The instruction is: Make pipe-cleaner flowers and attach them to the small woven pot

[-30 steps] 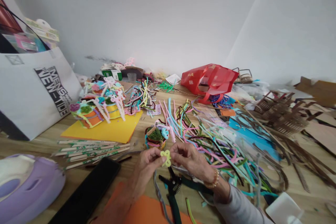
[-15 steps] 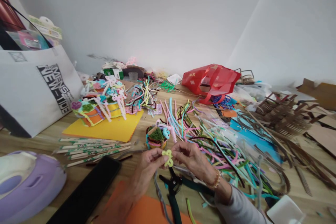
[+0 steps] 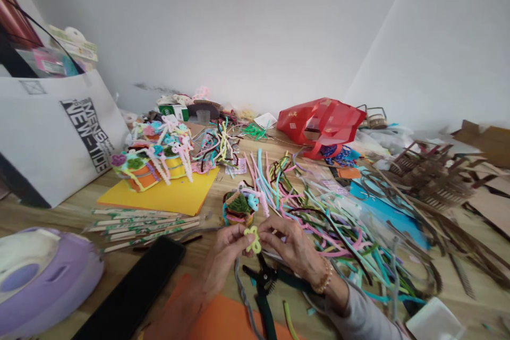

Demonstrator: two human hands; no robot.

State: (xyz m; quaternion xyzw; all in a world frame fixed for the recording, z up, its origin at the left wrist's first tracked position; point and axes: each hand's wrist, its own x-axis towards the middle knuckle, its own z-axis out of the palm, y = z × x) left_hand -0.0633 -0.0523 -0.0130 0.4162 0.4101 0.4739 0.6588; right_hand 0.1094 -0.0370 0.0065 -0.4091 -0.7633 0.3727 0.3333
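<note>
A small yellow flower of looped pipe cleaner (image 3: 253, 240) is pinched by its left side between the thumb and fingers of my left hand (image 3: 225, 251). My right hand (image 3: 292, 241) has its thumb and fingertips closed at the flower's right edge, touching it. Just behind the hands stands a small decorated pot (image 3: 238, 206) with green, pink and blue pipe-cleaner shapes. Below the hands lies a pair of pliers (image 3: 266, 279) with dark green handles, jaws pointing up toward the flower. A grey pipe cleaner (image 3: 244, 292) runs beside it over an orange sheet (image 3: 223, 319).
Loose coloured pipe cleaners (image 3: 338, 223) spread to the right. Decorated pots (image 3: 143, 172) stand on a yellow sheet (image 3: 159, 196). Wrapped sticks (image 3: 143, 223), a black phone (image 3: 131, 287) and a purple-white device (image 3: 59, 271) lie left. A red bag (image 3: 322, 122) and brown baskets (image 3: 430, 170) sit behind.
The yellow flower has turned slightly between my fingers, its loops now spread more openly. Both hands stay in nearly the same place. The view has shifted a little.
</note>
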